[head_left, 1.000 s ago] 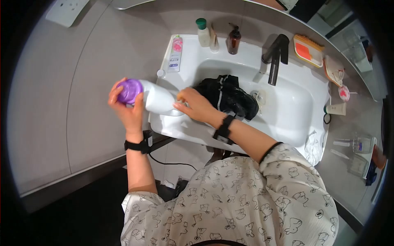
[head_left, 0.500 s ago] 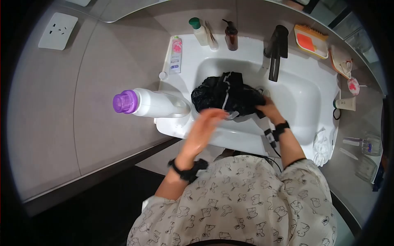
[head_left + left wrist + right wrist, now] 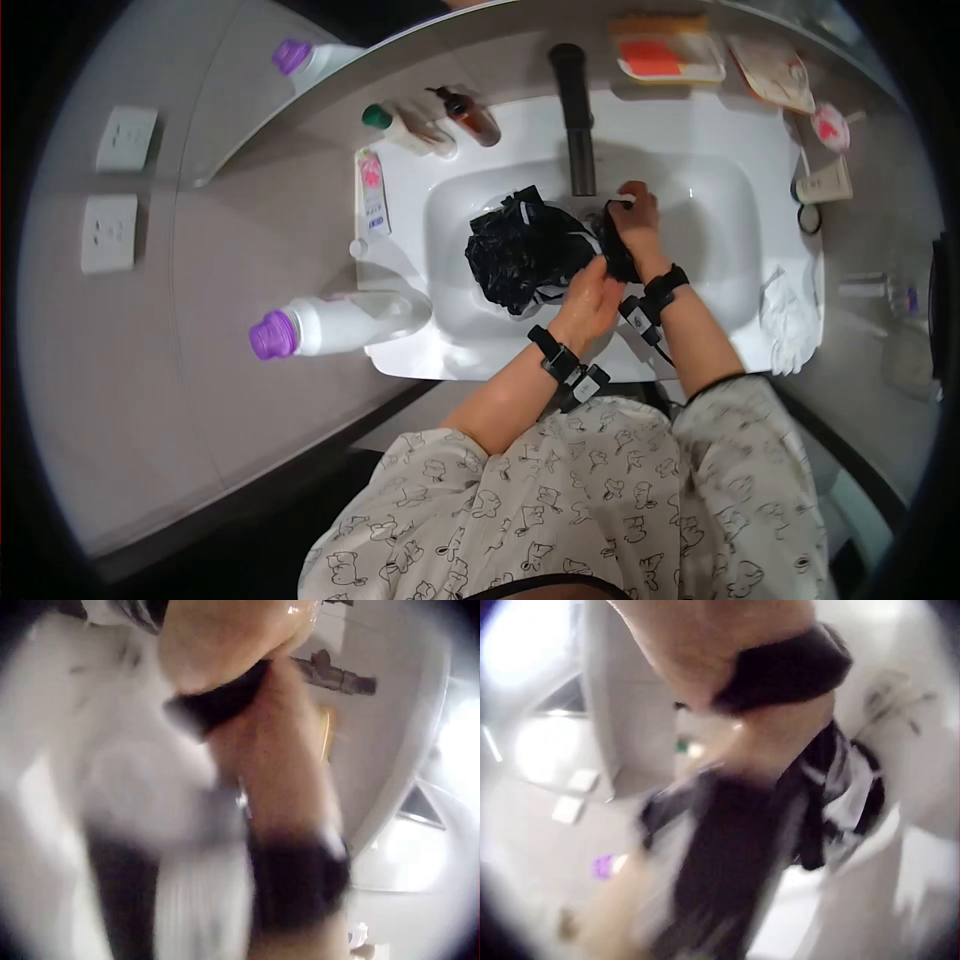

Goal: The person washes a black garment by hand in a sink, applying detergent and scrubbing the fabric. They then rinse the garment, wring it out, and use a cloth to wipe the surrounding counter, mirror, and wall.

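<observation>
I'm seeing the black cloth (image 3: 525, 250) lying bunched in the sink (image 3: 785, 235), mid-frame. The right hand (image 3: 637, 225) is grasping one end, fingers curling round it, just lower right of the tip of the faucet (image 3: 578, 120). The left hand (image 3: 592, 300) is reaching up beside the cloth near frame centre; I'm not managing to tell whether its fingers are grasping. Bare sink is stretching from the right hand toward the right wall; the front edge is running below both hands. A white bottle (image 3: 360, 320) is taking up the left rim, its purple cap (image 3: 275, 335) pointing left in frame. Cloth's looking shiny, wrinkled, pale-striped; sink's looking smooth, glossy, round-cornered; faucet's looking dark, straight. Both wrist views are blurring.
</observation>
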Tool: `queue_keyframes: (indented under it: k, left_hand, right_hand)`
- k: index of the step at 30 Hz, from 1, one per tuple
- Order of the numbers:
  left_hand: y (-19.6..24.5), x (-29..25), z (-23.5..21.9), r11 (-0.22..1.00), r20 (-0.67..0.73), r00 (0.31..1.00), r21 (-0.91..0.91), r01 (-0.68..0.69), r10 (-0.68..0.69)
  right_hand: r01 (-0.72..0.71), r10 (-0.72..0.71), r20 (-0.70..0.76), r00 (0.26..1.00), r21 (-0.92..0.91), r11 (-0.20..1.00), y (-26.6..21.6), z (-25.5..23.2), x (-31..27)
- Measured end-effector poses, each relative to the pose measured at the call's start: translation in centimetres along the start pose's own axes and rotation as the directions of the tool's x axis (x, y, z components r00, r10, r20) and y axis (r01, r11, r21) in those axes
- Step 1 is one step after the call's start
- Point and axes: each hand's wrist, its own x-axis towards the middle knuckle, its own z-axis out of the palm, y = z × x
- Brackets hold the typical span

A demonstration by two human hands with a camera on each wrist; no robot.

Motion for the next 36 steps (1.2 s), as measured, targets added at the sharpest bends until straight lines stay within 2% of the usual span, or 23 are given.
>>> queue_keyframes:
  k: [3,4,5,7,9,12,13,14,15,17,18,21,22,23,25,26,27,29,31,32,33,35,36]
  left_hand:
    - [4.7,-0.9,1.2,0.955,0.035,0.977,-0.208,0.211,-0.208]
    - [5.6,-0.2,-1.6,0.928,0.486,0.848,-0.17,0.331,-0.213]
    - [5.3,-0.2,-2.4,0.919,0.489,0.853,-0.221,0.325,-0.184]
    - [3.7,0.0,0.1,0.995,0.029,0.996,0.055,0.087,-0.089]
    - [2.2,-1.3,2.5,0.995,-0.006,0.995,0.021,0.102,-0.101]
    - [5.4,-0.6,1.2,0.983,0.298,0.939,-0.013,0.185,-0.172]
    - [6.0,-0.4,-0.6,0.961,0.524,0.822,-0.024,0.274,-0.221]
    - [3.4,-1.3,-2.7,0.437,0.602,0.795,-0.737,0.516,0.076]
    - [2.6,-1.3,-2.0,0.44,0.593,0.801,-0.742,0.506,0.079]
    - [2.4,-0.1,0.6,0.999,0.006,0.999,0.018,0.036,-0.036]
    - [1.9,-0.7,0.2,0.988,0.076,0.988,-0.075,0.138,-0.132]
    - [4.3,-2.1,2.6,0.926,0.052,0.964,-0.269,0.266,-0.262]
    - [4.3,-0.1,-1.6,0.945,0.481,0.872,-0.239,0.224,-0.085]
    - [3.5,-2.5,-1.4,0.98,0.291,0.942,0.054,-0.19,0.167]
    - [0.9,2.3,-4.7,0.902,0.752,0.614,-0.406,0.147,0.239]
    - [1.5,0.8,-2.0,0.975,0.422,0.905,-0.219,0.043,0.055]
    - [2.0,-1.1,0.8,0.999,-0.039,0.998,0.002,0.043,-0.043]
    - [2.1,-2.0,1.5,0.979,-0.024,0.988,-0.146,0.145,-0.15]
    - [3.7,-2.5,3.0,0.965,0.092,0.982,-0.19,0.179,-0.164]
    - [4.7,-1.2,-0.8,0.967,0.303,0.934,-0.11,0.231,-0.189]
    - [4.2,-1.9,-1.9,0.965,0.288,0.938,-0.118,0.234,-0.192]
    - [3.8,-2.3,-1.9,0.951,0.468,0.883,0.25,-0.179,0.043]
    - [3.5,-1.4,-0.9,0.989,0.266,0.964,0.143,-0.032,-0.007]
  right_hand:
    - [0.311,-0.359,0.158,0.92,0.263,0.913,-0.6,2.4,-5.9]
    - [0.211,-0.287,0.268,0.92,0.279,0.937,-4.3,-0.1,-8.1]
    - [0.115,-0.222,0.374,0.9,0.287,0.951,-7.8,-2.8,-9.1]
    - [0.282,-0.299,0.066,0.952,0.192,0.94,-2.7,1.2,-5.1]
    - [-0.014,0.003,0.086,0.996,0.125,0.992,-0.8,0.5,-0.8]
    - [0.223,-0.223,-0.015,0.975,-0.012,0.975,-3.4,-0.9,-4.6]
    - [0.199,-0.197,0.397,0.896,0.035,0.979,-6.9,-3.2,-6.3]
    - [0.152,-0.158,0.742,0.652,0.076,0.985,-8.7,-4.3,-7.4]
    - [0.148,-0.16,0.748,0.645,0.083,0.985,-7.5,-2.9,-7.2]
    - [0.241,-0.242,0.117,0.963,0.023,0.97,-3.2,0.6,-3.3]
    - [0.124,-0.114,0.104,0.988,-0.096,0.988,-2.4,0.6,-0.5]
    - [0.321,-0.304,0.187,0.934,-0.071,0.944,-1.8,0.5,-3.8]
    - [0.322,-0.255,0.463,0.849,-0.069,0.944,-4.7,-0.8,-6.1]
    - [0.463,-0.418,0.498,0.76,0.036,0.885,-5.7,-2.1,-8.8]
    - [0.256,-0.279,0.452,0.847,0.113,0.96,-4.5,-0.6,-7.4]
    - [0.258,-0.24,0.362,0.901,-0.003,0.966,-4.0,-0.2,-4.9]
    - [0.243,-0.204,0.267,0.942,-0.121,0.963,-3.1,0.0,-2.0]
    - [0.074,-0.073,0.103,0.992,-0.007,0.997,-2.0,-0.5,0.3]
    - [0.342,-0.336,0.138,0.932,-0.02,0.94,-2.1,-0.8,-3.5]
    - [0.233,-0.233,0.476,0.848,0.06,0.971,-3.8,-1.6,-6.1]
    - [0.241,-0.318,0.423,0.849,0.226,0.944,-5.4,-2.0,-8.9]
    - [0.308,-0.387,0.416,0.823,0.246,0.919,-5.3,-1.3,-8.5]
    - [0.309,-0.389,0.411,0.824,0.249,0.918,-4.6,-0.9,-6.4]
